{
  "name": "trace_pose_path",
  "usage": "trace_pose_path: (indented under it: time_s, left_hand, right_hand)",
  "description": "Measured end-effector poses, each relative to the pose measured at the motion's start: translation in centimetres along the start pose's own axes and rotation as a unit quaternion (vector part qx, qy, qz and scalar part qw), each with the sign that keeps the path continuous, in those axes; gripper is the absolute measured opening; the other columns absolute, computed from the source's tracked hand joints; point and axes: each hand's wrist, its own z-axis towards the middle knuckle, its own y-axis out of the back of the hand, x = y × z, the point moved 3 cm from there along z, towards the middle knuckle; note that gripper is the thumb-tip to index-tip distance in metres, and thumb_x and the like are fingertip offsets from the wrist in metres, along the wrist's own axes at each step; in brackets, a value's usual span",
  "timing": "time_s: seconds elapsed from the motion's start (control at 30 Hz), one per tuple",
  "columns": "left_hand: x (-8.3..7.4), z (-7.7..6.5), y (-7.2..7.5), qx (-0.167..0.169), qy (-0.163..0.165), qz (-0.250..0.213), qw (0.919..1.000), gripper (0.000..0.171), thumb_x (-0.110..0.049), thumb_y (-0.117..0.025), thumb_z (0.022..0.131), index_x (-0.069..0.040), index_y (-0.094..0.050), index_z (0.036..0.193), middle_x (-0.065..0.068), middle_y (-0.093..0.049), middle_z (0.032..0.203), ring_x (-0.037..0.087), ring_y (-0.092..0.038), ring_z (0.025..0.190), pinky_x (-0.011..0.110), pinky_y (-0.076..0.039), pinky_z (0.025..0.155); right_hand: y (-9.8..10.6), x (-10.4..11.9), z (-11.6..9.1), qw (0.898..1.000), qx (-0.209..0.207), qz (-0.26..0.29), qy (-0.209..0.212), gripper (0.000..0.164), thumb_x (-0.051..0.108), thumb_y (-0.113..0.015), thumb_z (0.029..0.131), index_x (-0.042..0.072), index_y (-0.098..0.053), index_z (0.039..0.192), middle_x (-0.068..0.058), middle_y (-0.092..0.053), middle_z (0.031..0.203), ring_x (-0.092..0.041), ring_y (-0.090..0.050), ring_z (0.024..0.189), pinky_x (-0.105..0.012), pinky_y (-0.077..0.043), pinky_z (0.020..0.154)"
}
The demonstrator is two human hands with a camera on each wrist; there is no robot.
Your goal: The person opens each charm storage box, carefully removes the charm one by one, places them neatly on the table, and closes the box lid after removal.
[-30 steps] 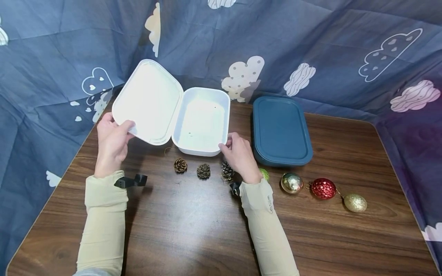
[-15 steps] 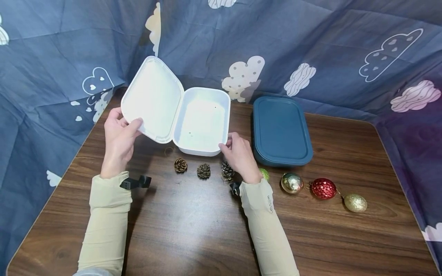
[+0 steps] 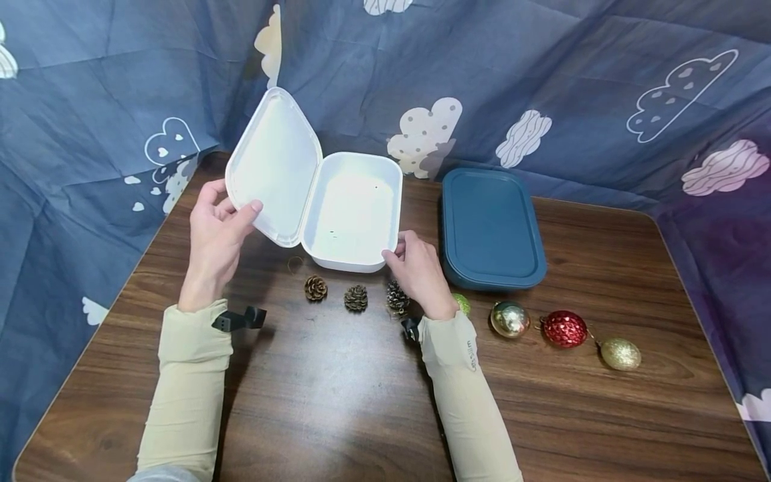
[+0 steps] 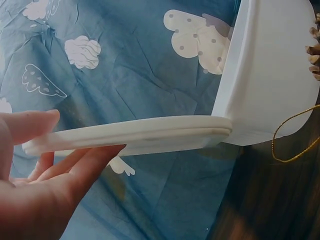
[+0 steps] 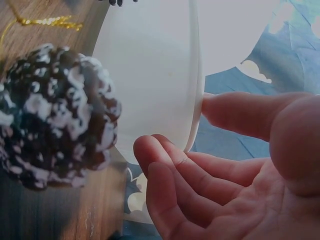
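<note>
A white plastic box (image 3: 355,214) sits at the back of the table, its inside bare but for a few dark specks. Its lid (image 3: 277,167) stands tilted up along the box's left side. My left hand (image 3: 218,237) pinches the lid's near left corner, thumb on the inner face and fingers behind, as the left wrist view shows. At the box's near right corner my right hand (image 3: 418,271) holds the rim between thumb and fingers. In front lie a brown pine cone (image 3: 316,288), a darker pine cone (image 3: 356,298) and a white-tipped pine cone (image 5: 57,117).
To the right stands a lidded blue box (image 3: 494,227). Nearer lie a green ornament (image 3: 462,303), a shiny gold ball (image 3: 509,320), a red ornament (image 3: 563,329) and a glittery gold ornament (image 3: 620,354). A patterned blue cloth (image 3: 337,80) hangs behind the table.
My left hand has moved right and slightly up, swinging the lid from leaning outward to a steeper angle toward the box. The right hand and the box stay in place.
</note>
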Motion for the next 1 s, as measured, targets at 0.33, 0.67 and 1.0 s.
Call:
trace_pose_path:
  time_s: [0.33, 0.67, 1.0]
  left_hand:
    - [0.2, -0.4, -1.0, 0.048, -0.025, -0.003, 0.9985, 0.041, 0.013, -0.059, 0.086, -0.007, -0.05, 0.121, 0.01, -0.069, 0.106, 0.017, -0.069, 0.092, 0.026, -0.058, 0.08]
    - [0.5, -0.9, -2.0, 0.054, -0.054, 0.091, 0.993, 0.044, 0.012, -0.059, 0.086, -0.007, -0.05, 0.125, 0.005, -0.068, 0.109, 0.016, -0.067, 0.099, 0.023, -0.056, 0.085]
    - [1.0, -1.3, -3.7, 0.107, -0.106, 0.169, 0.9741, 0.05, 0.016, -0.056, 0.087, 0.009, -0.044, 0.134, 0.032, -0.055, 0.129, 0.02, -0.062, 0.114, 0.019, -0.053, 0.09]
  right_hand:
    - [0.0, -0.2, 0.0, 1.0, 0.003, 0.001, 0.001, 0.042, 0.03, -0.057, 0.095, 0.002, -0.053, 0.125, -0.008, -0.067, 0.108, -0.024, -0.062, 0.1, -0.037, -0.049, 0.092]
    - [-0.1, -0.1, 0.1, 1.0, 0.001, 0.004, 0.002, 0.041, 0.03, -0.058, 0.095, 0.001, -0.054, 0.123, -0.007, -0.066, 0.106, -0.024, -0.062, 0.097, -0.037, -0.05, 0.09]
    - [0.0, -0.2, 0.1, 1.0, -0.001, 0.013, 0.004, 0.039, 0.029, -0.058, 0.094, 0.001, -0.055, 0.122, -0.007, -0.066, 0.105, -0.023, -0.061, 0.095, -0.037, -0.05, 0.089]
